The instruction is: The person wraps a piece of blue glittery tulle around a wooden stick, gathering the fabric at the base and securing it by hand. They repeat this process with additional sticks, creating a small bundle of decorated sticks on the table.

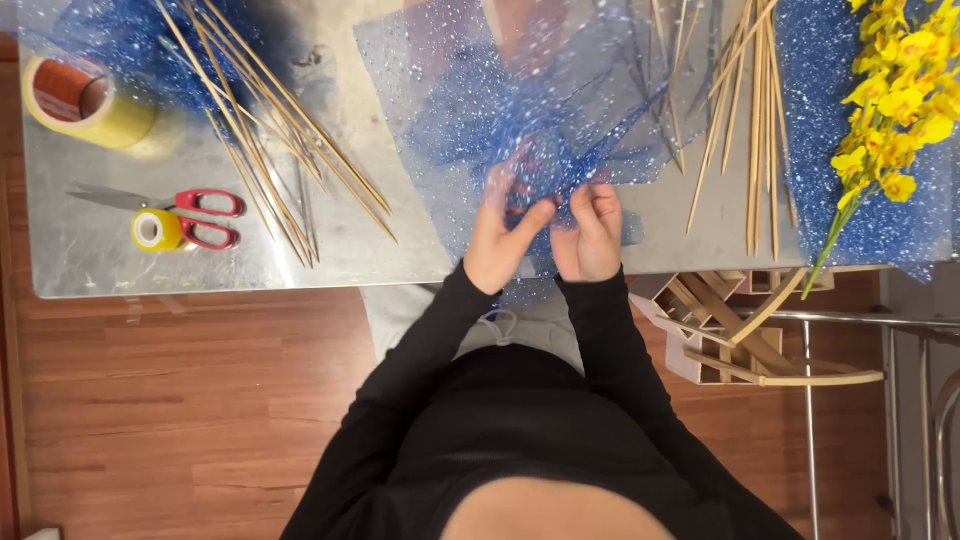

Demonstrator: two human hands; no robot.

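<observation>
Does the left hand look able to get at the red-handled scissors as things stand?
Probably yes, once freed: the left hand is pinching the blue glitter mesh; the scissors lie uncovered to its left, beside the skewers.

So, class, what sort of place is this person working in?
Probably a home craft or flower-arranging bench: a metal table holds thin wooden sticks, red-handled scissors and yellow artificial flowers, while both hands gather blue glittery mesh.

scissors (170, 207) lying by the table (350, 240) left edge, touching small yellow tape roll (156, 230) | large tape roll (85, 100) sitting at far-left corner | yellow flowers (890, 100) resting at right edge | wooden frame pieces (740, 330) sitting below front edge
</observation>
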